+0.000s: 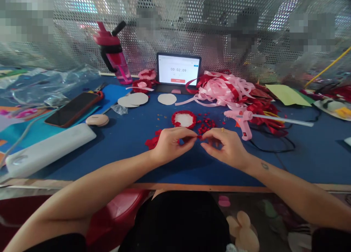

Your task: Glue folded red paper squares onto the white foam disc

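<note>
My left hand [172, 142] is closed in a pinch, with a small piece of red ribbon [200, 137] at its fingertips. The curled fingers of my right hand [223, 144] meet that piece from the other side, its thumb a little lower. Just beyond the hands lies a white disc [183, 119] edged with red ribbon pieces. Loose folded red bits [207, 125] are heaped beside it. More red ribbon pieces [152, 140] lie partly hidden behind my left hand. To the right stands a pink glue gun [242, 122] with a clear glue stick in its back.
A tablet [178, 70] showing a timer stands at the back, beside a pink ribbon pile [222, 87]. White discs [167, 98], a phone [74, 108], a long white case [52, 149] and a pink bottle [116, 56] sit leftward. The glue gun's black cord [274, 150] loops right.
</note>
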`<state>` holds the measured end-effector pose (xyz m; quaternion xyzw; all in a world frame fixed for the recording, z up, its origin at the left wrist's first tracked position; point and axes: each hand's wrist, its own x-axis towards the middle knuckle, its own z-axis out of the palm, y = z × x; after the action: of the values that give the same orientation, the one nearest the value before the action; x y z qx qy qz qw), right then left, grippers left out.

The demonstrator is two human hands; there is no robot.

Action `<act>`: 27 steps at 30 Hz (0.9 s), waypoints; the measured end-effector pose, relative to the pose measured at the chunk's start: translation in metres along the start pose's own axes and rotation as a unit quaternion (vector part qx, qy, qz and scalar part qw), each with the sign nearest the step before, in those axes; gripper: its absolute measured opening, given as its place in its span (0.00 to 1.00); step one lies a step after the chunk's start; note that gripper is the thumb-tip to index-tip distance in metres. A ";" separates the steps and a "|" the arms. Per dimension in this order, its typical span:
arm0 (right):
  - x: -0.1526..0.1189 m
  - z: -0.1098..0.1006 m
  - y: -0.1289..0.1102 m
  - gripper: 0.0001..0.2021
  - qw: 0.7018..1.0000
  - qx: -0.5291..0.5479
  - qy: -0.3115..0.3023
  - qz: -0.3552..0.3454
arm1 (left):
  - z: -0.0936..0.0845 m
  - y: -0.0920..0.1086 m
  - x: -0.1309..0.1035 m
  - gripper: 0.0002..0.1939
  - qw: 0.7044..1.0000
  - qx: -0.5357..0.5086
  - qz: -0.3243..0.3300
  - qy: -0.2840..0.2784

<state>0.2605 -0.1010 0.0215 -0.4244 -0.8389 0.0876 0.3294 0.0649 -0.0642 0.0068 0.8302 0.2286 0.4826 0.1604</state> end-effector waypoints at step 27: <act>-0.005 0.016 0.007 0.03 0.999 0.043 0.024 -0.011 | 0.010 -0.004 -0.004 0.05 0.999 0.001 0.014 -0.040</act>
<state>0.2569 -0.0980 0.0037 -0.4023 -0.8309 0.1098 0.3684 0.0705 -0.0629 -0.0027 0.8520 0.2111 0.4510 0.1615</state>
